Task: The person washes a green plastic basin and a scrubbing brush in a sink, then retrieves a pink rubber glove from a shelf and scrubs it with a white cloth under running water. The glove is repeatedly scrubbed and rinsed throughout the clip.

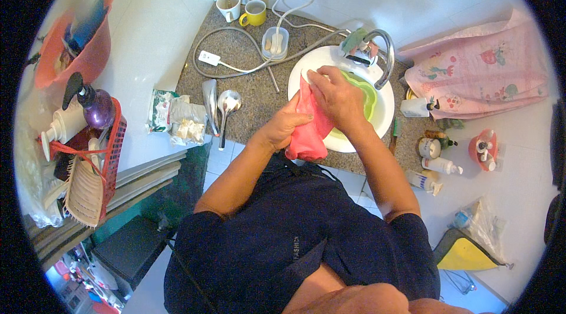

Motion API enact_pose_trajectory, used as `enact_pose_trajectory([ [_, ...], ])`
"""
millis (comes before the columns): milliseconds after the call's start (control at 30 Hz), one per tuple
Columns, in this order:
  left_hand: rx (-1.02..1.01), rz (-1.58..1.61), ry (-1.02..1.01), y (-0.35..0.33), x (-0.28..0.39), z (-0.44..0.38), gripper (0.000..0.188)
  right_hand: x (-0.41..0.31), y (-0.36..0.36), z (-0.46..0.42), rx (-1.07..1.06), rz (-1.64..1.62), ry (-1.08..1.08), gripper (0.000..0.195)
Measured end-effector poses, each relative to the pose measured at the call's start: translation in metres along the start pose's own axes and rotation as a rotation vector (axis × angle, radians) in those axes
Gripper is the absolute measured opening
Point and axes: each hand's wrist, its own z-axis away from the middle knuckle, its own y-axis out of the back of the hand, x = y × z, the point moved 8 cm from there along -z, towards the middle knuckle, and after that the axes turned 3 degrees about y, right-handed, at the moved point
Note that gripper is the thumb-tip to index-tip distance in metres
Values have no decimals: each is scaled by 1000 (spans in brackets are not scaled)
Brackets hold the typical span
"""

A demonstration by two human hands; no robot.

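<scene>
A soft pinkish-red piece of cloth hangs between my hands, above the front left of the white washbasin. My left hand grips its left side, thumb lying across the front. Fingers bent, my right hand holds its upper right part; the fingertips meet its pointed top edge. The cloth's lower end is bunched and hangs toward my dark shirt. Inside the basin sits a light green plastic basin, partly hidden behind my right hand and forearm. A curved chrome faucet arches over the basin's right rim.
On the granite counter lie a shower head, a metal spoon and a looped hose. Behind stand a white cup and a yellow mug. Several bottles and a pink towel are at right; a red basket is left.
</scene>
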Motion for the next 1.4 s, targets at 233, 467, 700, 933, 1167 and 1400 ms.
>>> enact_pose_trajectory([
  [233,-15,17,-21,17,-4,-4,82,-11,-2,8,56,-24,141,26],
  [467,-2,62,16,28,-6,-1,82,40,-50,-12,-77,-151,-167,25],
  [700,104,148,-1,69,-4,13,80,125,-160,1,-91,-1018,-914,33],
  [933,274,187,-57,113,11,43,81,142,-252,-53,-116,-1119,-1069,25],
  [1167,381,173,-118,118,24,61,80,153,-306,-114,-109,-1318,-1089,19],
  [1400,315,230,-145,115,14,49,80,138,-289,-80,-307,-1327,-1047,41],
])
